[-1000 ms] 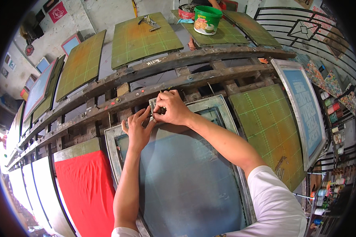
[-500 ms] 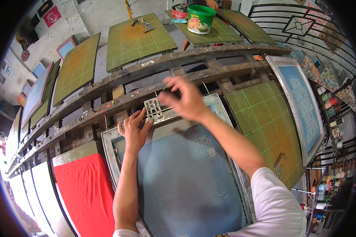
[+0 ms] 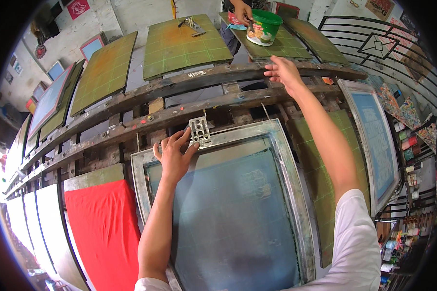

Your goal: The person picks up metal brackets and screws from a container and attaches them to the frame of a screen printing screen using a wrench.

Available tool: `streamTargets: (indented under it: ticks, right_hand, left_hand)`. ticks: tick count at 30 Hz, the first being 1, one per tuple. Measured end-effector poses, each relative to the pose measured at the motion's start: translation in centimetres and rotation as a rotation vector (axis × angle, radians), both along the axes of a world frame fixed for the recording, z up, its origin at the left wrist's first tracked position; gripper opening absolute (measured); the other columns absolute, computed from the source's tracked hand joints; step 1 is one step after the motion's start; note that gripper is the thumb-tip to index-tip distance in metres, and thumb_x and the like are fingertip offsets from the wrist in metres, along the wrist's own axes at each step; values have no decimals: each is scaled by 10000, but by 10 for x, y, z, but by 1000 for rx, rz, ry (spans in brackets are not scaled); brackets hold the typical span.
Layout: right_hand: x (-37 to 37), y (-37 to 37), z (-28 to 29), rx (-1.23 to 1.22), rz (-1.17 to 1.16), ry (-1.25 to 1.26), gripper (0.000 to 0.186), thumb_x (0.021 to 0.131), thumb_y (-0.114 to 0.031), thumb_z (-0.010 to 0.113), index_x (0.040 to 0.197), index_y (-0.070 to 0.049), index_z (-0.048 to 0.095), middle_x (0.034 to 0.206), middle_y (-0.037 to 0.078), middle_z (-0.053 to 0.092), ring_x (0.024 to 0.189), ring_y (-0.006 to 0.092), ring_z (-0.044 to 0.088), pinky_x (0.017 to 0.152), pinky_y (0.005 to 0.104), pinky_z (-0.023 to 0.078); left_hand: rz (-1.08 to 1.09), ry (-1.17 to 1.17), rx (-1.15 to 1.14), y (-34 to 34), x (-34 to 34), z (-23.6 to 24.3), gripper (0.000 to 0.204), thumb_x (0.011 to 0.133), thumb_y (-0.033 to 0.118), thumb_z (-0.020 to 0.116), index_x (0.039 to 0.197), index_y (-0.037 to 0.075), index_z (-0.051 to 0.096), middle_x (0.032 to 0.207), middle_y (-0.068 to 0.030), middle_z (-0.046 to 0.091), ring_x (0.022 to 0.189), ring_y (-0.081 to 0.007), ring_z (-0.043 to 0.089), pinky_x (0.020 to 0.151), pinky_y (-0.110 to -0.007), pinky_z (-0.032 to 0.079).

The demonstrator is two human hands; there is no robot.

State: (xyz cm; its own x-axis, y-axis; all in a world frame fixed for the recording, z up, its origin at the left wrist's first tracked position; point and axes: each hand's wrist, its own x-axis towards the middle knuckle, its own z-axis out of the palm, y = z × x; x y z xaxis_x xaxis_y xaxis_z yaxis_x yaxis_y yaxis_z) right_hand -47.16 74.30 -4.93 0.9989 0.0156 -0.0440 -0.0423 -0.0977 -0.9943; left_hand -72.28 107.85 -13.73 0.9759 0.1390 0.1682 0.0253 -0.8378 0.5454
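Observation:
My left hand (image 3: 175, 154) pinches the left side of a slotted metal bracket (image 3: 200, 130) between thumb and fingers. That bracket rests on the far bar of a metal-framed printing screen (image 3: 287, 169), whose blue-grey mesh carries a faint design. Beyond the frame, my right hand (image 3: 284, 75) reaches out over the dark rails (image 3: 213, 72) with its fingers stretched and nothing in them. Nearest to it stands a green-and-white bucket (image 3: 264, 28) on a far board.
Another person's hand (image 3: 243, 10) is beside the bucket. Metal clamps (image 3: 192, 25) lie on a green gridded board (image 3: 170, 53). Red cloth (image 3: 104, 223) covers a board at left. A second screen (image 3: 374, 131) leans at right, near shelves of small containers (image 3: 398, 242).
My right hand has swung away from the bracket, far and to the right, toward the bucket. My left hand stays at the bracket. The other person's hand has come down beside the bucket.

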Motion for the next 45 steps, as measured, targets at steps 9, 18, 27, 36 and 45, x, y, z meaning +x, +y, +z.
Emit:
streamTargets:
  ticks: [9, 18, 27, 36, 45]
  right_hand:
    - [73, 34, 4, 296, 163, 207, 567, 1086, -497, 454, 1350, 3, 403, 1121, 218, 732, 934, 245, 748, 692, 315, 595]
    - [45, 30, -6, 112, 8, 19, 307, 1084, -211, 510, 1208, 61, 574, 1110, 185, 742, 920, 228, 755, 719, 308, 615]
    - [-79, 13, 1, 74, -282, -709, 311, 1084, -270, 526, 1138, 24, 611, 1068, 155, 751, 854, 220, 749, 731, 345, 606]
    - [-168, 77, -22, 155, 759, 530, 380, 1095, -315, 517, 1321, -20, 599, 834, 28, 610, 575, 88, 476, 507, 252, 383]
    - [-162, 94, -28, -205, 802, 471, 301, 1050, -232, 595, 1216, 20, 601, 991, 122, 737, 642, 148, 696, 554, 272, 524]
  left_hand:
    - [2, -13, -17, 1, -2, -1, 541, 924, 474, 704, 1408, 239, 649, 1385, -80, 619, 1354, -286, 473, 1204, -600, 50]
    - [11, 4, 7, 2, -4, -3, 548, 940, 478, 690, 1441, 269, 619, 1409, -67, 614, 1363, -276, 477, 1203, -600, 54]
    - [21, -22, 6, -3, -1, -7, 550, 932, 476, 700, 1438, 276, 620, 1409, -58, 614, 1360, -272, 478, 1203, -586, 65]
    - [14, -19, -9, -2, -1, -3, 546, 931, 474, 694, 1422, 242, 636, 1399, -90, 609, 1361, -294, 464, 1205, -594, 56]
    - [18, -8, 27, -2, 0, -9, 559, 931, 488, 694, 1442, 275, 617, 1408, -56, 615, 1352, -264, 487, 1195, -595, 70]
